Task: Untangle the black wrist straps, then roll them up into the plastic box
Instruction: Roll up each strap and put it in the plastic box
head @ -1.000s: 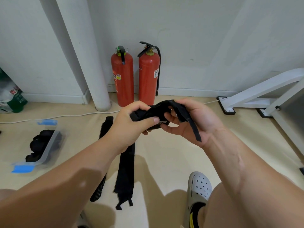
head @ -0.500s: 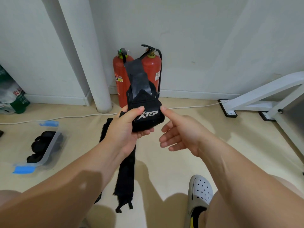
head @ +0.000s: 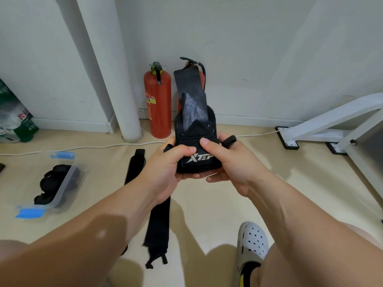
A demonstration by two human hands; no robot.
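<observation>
A rolled black wrist strap (head: pixel 194 129) with a white logo is held above the floor, its loose tail standing upright. My left hand (head: pixel 165 172) grips its left side, and my right hand (head: pixel 230 162) grips the right side with the thumb on top. Two more black straps (head: pixel 157 222) lie flat on the floor under my left forearm. The clear plastic box (head: pixel 62 187) sits at the left on the floor, with rolled black straps inside.
Two red fire extinguishers (head: pixel 158 104) stand against the wall beside a white pipe (head: pixel 116 79). A white cable (head: pixel 83 148) runs along the floor. A white metal frame (head: pixel 331 121) is at the right. My foot in a white clog (head: pixel 251 245) is at the bottom.
My right hand, open half a second ago, has closed on the strap roll. The strap's tail, earlier draped over my right hand, now stands upright. The roll has moved slightly right.
</observation>
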